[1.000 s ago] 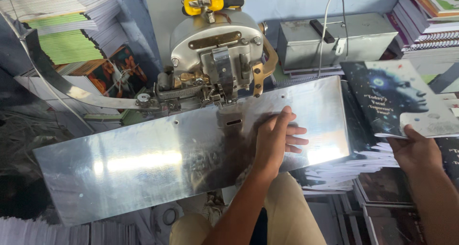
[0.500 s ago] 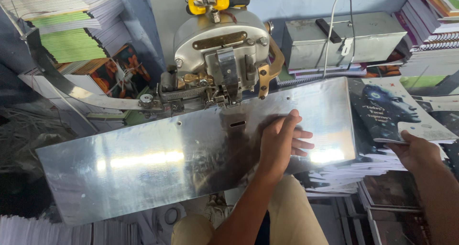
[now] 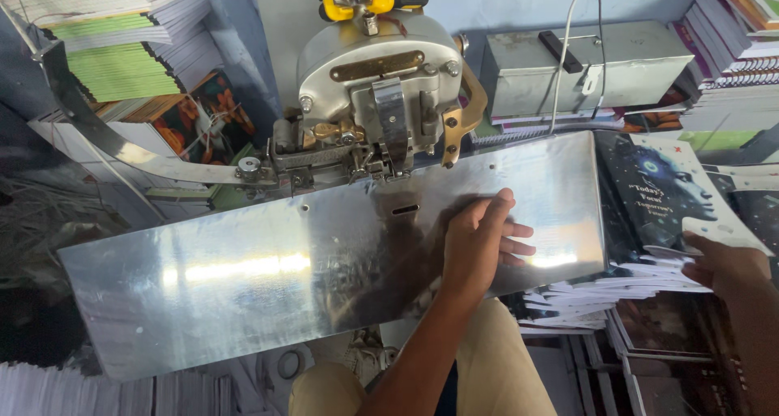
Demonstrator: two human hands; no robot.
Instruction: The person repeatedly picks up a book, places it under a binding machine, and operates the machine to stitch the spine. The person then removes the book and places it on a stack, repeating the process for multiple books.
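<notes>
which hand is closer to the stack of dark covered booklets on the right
Right. The right hand rests on the stack of dark booklets at its near edge. The left hand lies flat on the shiny metal plate, beside the stack.

Long rectangular polished steel plate (image 3: 284, 278): shiny, reflective, slotted near its middle, tilted lower at its left end, below the machine head. Dark-covered booklet with a bluish face illustration (image 3: 665, 193): top of a fanned stack, just right of the plate.

Small bookbinding or print-finishing workshop. Metal stitching machine (image 3: 381, 83) stands centre, over a shiny steel work plate (image 3: 243, 278). Stacks of notebooks (image 3: 105, 43) far left, more far right; dark-covered booklets (image 3: 665, 189) piled near right. Grey metal box (image 3: 584, 67) behind.
</notes>
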